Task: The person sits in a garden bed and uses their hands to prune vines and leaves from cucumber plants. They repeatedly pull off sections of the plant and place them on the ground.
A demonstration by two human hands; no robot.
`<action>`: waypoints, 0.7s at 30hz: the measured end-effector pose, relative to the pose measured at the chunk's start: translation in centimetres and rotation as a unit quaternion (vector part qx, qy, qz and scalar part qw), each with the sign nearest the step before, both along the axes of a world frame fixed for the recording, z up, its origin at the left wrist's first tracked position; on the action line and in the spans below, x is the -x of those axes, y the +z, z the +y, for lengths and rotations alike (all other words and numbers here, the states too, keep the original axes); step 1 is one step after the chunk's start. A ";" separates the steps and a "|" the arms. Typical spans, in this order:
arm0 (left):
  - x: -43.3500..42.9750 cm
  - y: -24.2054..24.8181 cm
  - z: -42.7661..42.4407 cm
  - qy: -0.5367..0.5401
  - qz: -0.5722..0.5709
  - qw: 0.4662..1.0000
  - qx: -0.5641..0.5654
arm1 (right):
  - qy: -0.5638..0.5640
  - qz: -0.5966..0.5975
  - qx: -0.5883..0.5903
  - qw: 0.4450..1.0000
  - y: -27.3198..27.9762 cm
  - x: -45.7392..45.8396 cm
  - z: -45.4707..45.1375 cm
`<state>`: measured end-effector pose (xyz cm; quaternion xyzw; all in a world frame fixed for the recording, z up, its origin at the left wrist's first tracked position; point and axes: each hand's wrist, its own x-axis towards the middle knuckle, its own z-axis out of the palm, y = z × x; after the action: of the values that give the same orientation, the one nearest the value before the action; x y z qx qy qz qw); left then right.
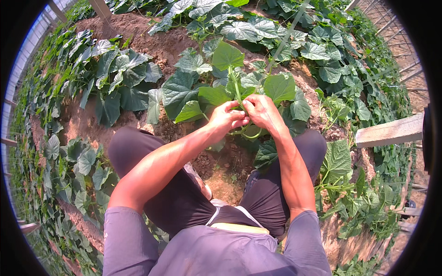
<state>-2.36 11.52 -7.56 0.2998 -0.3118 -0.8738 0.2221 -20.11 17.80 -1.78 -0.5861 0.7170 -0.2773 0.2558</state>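
Note:
A pale green vine stem (236, 84), apparently of a cucumber plant, rises between my two hands. My left hand (229, 119) has its thumb and fingers closed around the stem's lower part from the left. From the right, my right hand (259, 109) pinches the same stem, its knuckles upward. The fingertips nearly meet, and what lies between them is partly hidden. Bright leaves spread about the hands, one at the stem's top (228, 56) and another at the right (280, 88). Below the fingers hangs a looped green stem (252, 135).
A taut pale line (289, 32) slants down from the top toward the plant. Wooden post (390, 132) juts in at the right. Leafy vines (121, 69) cover the soil ridges (148, 38) on both sides. My bent knees (133, 145) flank the plant.

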 end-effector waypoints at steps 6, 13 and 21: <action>-0.4 -0.8 -1.6 -0.112 -0.046 0.991 0.057 | 0.001 -0.241 -0.026 0.970 -0.6 0.5 -0.2; -0.1 0.9 -1.2 -0.130 -0.248 0.908 0.312 | -0.055 -0.302 -0.005 0.952 -0.6 2.2 -0.8; -1.3 5.4 0.6 -0.124 -0.297 0.706 0.630 | -0.141 0.088 0.037 0.985 0.2 0.5 0.6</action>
<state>-1.08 12.13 -2.12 0.2925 -0.8744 -0.3592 0.1445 -20.62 18.35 -1.59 -0.5099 0.8016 -0.2847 0.1280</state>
